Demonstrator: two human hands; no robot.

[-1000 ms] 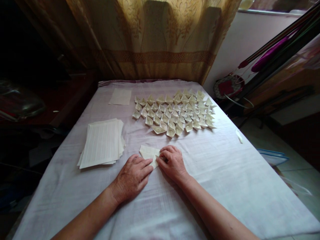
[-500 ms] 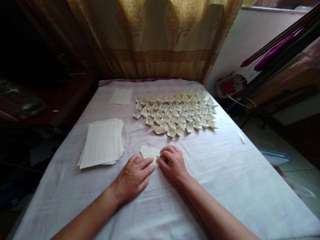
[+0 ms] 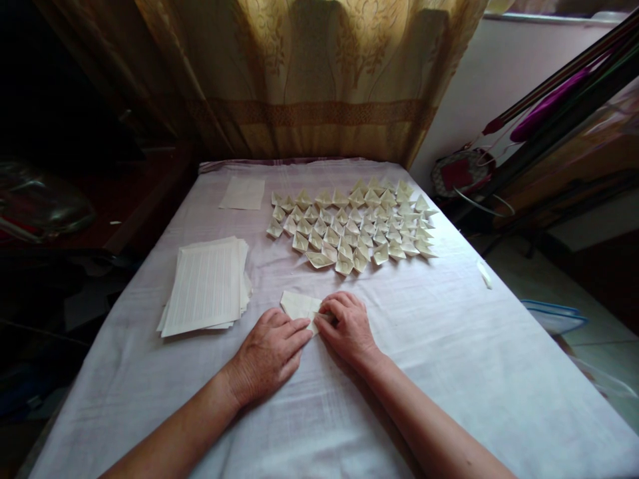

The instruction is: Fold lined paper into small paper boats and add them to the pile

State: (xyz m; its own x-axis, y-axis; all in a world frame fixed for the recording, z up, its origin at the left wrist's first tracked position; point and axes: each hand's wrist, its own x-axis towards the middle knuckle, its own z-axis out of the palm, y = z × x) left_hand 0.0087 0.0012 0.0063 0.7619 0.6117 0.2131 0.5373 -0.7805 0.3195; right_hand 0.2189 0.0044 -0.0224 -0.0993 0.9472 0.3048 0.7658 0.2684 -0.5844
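A partly folded piece of pale paper (image 3: 299,304) lies on the cloth-covered table in front of me. My left hand (image 3: 272,349) presses on its near left edge, fingers together and fingertips on the paper. On its right side, my right hand (image 3: 347,326) pinches the paper with curled fingers; the thumb and index tip meet at the fold. Both hands partly cover the paper, so its near edge is hidden. Beyond it stand rows of small folded paper boats (image 3: 349,229). To the left lies a stack of lined paper sheets (image 3: 204,286).
A single blank sheet (image 3: 242,193) rests at the far left of the white tablecloth (image 3: 449,372). A small white scrap (image 3: 484,273) is near the right edge. A patterned curtain (image 3: 309,80) hangs behind the table. A bag (image 3: 462,174) sits beyond the right side.
Both hands keep their hold on the folded paper with hardly any movement. The whole view has shifted very slightly.
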